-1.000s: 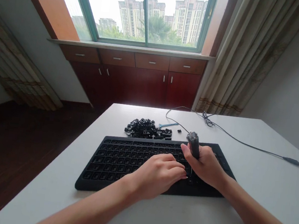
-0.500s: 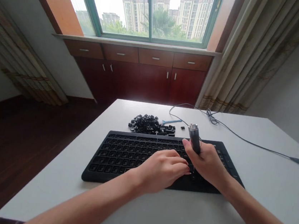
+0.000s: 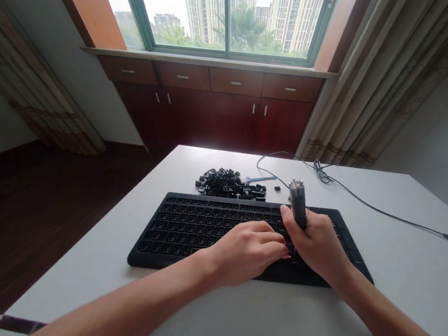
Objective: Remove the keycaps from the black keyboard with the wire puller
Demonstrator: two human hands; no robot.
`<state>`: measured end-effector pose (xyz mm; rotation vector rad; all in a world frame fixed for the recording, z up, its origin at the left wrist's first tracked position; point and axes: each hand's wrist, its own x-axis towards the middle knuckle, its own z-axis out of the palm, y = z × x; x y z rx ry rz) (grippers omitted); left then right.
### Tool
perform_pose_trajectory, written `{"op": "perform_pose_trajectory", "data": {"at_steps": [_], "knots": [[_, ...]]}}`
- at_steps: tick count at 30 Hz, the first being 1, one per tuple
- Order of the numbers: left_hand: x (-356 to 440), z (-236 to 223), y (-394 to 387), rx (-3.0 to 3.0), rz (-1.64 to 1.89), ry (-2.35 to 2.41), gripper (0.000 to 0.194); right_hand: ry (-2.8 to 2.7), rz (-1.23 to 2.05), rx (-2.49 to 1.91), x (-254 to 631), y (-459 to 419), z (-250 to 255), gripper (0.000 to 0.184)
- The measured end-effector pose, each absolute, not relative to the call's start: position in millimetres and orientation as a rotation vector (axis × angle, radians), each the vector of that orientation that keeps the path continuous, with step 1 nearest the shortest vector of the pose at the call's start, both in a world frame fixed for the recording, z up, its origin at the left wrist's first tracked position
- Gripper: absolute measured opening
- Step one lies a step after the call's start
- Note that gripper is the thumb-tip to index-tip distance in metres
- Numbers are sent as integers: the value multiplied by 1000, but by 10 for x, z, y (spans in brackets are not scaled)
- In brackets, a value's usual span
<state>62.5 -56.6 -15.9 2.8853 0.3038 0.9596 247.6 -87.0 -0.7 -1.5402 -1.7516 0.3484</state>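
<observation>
A black keyboard with its keycaps off lies across the white table, showing rows of square sockets. My right hand is wrapped around a dark, upright screwdriver, its metal-tipped handle end rising above my thumb. The lower end of the tool is hidden behind my fingers, over the right part of the keyboard. My left hand rests on the keyboard beside it, fingers curled and pressed together close to the tool's lower end. What those fingertips pinch, if anything, is hidden.
Behind the keyboard sits a heap of loose black keycaps, with a blue pry tool next to it. One small black piece lies apart. A thin cable runs along the right side of the white table.
The view has tilted and shifted slightly, so the keyboard and hands sit a little farther right. Both hands keep the same hold and position on the keyboard.
</observation>
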Motion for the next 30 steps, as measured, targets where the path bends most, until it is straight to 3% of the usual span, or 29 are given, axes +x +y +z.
{"op": "perform_pose_trajectory", "data": {"at_steps": [15, 24, 30], "knots": [[625, -161, -565, 2834, 956, 316, 26, -1813, 349, -1516, 2517, -808, -40, 42], [622, -149, -580, 2836, 977, 339, 26, -1736, 590, -1372, 2517, -836, -72, 42], [627, -162, -570, 2803, 1014, 323, 21, -1725, 511, -1453, 2487, -815, -45, 46]]}}
